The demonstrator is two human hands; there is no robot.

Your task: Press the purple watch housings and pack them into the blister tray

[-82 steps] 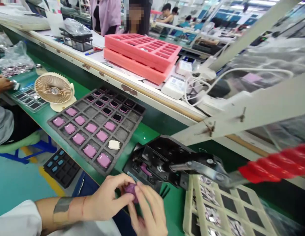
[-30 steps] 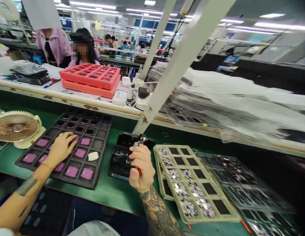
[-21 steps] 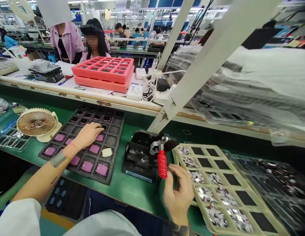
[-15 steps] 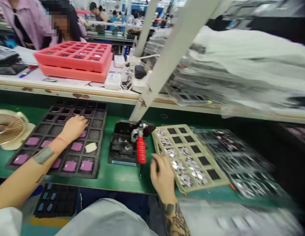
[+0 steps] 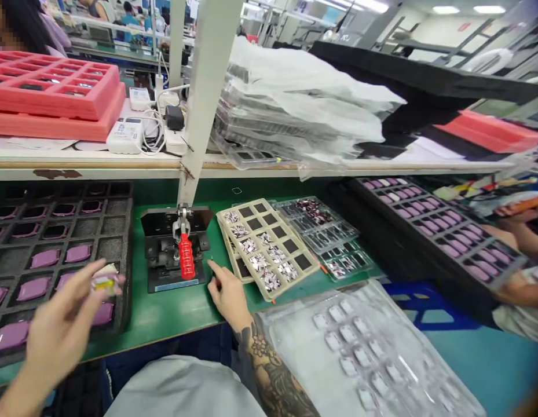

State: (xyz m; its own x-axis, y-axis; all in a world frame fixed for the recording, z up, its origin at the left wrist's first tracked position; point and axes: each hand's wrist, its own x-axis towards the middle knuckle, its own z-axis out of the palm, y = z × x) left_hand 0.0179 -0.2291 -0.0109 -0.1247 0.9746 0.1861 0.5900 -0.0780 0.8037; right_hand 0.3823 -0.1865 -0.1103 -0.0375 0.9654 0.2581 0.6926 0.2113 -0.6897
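My left hand is raised above the near right part of a black foam tray. Its fingertips pinch a small watch case, slightly blurred, with yellow showing on it. Purple watch cases lie in the tray's pockets, some farther back with dark screens upward. My right hand rests low over the green bench, index finger stretched out and nothing visible in it. Just left of it stands a black clamp fixture with a red handle pointing down toward me.
Right of the fixture, beige trays hold small shiny parts, beside clear plastic trays. A plastic-covered sheet of parts lies front right. Another person's arm is by a tray of purple cases. A white post rises behind the fixture.
The view has swung right. My left hand has left the tray's back pockets, come nearer, and now holds a watch case. My right hand has moved closer to the fixture.
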